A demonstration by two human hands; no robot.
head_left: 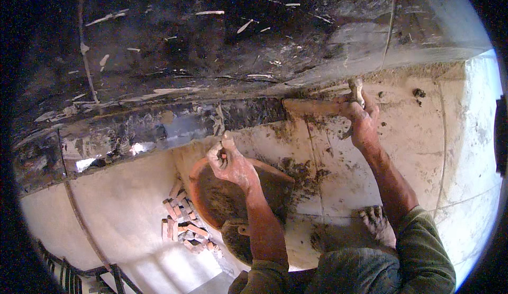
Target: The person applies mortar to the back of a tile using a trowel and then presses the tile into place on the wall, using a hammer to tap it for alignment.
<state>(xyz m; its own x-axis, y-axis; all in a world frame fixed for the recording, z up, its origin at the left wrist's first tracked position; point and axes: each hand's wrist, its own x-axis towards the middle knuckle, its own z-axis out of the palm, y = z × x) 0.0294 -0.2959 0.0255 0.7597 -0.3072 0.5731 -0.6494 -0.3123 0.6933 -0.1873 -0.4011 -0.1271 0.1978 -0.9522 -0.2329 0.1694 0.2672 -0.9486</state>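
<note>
My left hand (233, 161) is raised over a round orange-rimmed basin (200, 204) holding dark, wet-looking material. Its fingers are curled in, and a small reddish spot shows between them; what they hold, if anything, I cannot make out. At the foot of the dark panel (211, 45), my right hand (364, 120) is closed round a tool with a pale, rounded handle (357, 88). The tool's other end is mostly hidden. A long reddish-brown, brick-like piece (316, 107) lies along the panel's lower edge, with its right end at my right hand.
Several loose bricks (182, 217) are heaped left of the basin. Dark splashes (304, 175) mark the pale tiled surface. My bare foot (378, 225) is at the lower right, and a dark railing (74, 273) stands at the lower left.
</note>
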